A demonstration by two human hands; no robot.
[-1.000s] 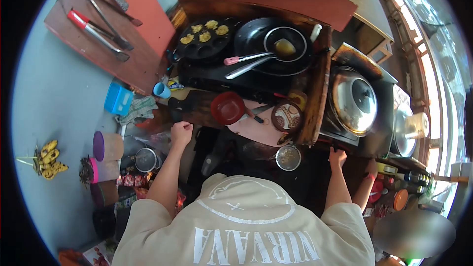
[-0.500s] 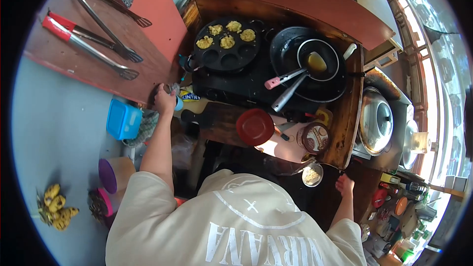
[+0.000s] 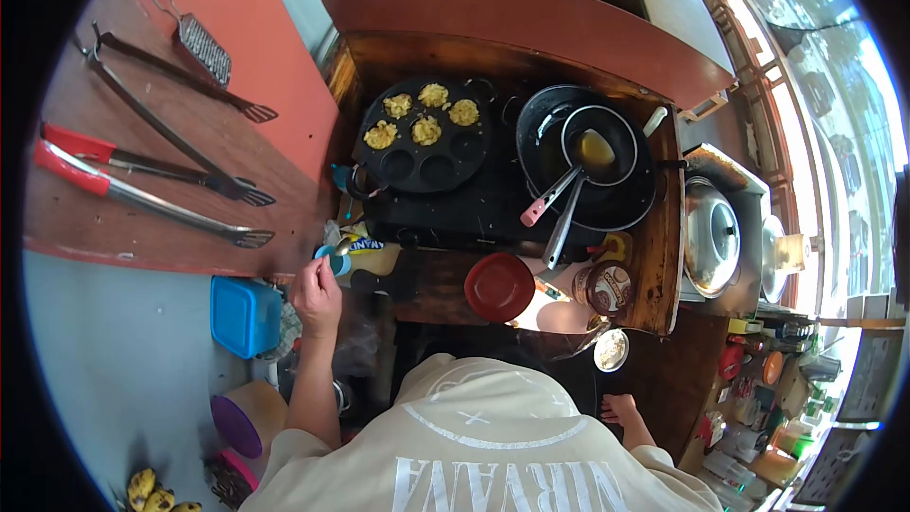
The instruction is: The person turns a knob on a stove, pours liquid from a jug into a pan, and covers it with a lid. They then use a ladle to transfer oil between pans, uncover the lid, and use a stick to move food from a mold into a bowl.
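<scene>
Spoon [image 3: 339, 248] pinched in closed left hand [image 3: 318, 296], tip over small blue cup [image 3: 332, 264] at stove's front left corner, contents hidden. Beyond, dimpled pan [image 3: 422, 154] with four yellow fritters in its wells; small pan [image 3: 595, 147] of yellow liquid nested in wider skillet [image 3: 545, 147]. Red bowl [image 3: 499, 286] on wooden counter [image 3: 431, 275]. Right hand [image 3: 621, 408] low beside counter's near edge, grip impossible to tell.

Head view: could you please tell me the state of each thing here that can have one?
Mould pan, some cups filled with yellow batter, the rest empty.
Small frying pan, holds yellow liquid, sits inside the big black pan.
Steel pot, lid on.
Red bowl, empty.
Blue box, lid shut.
Left hand, closed on a spoon at the small blue cup.
Right hand, open, holding nothing.
</scene>
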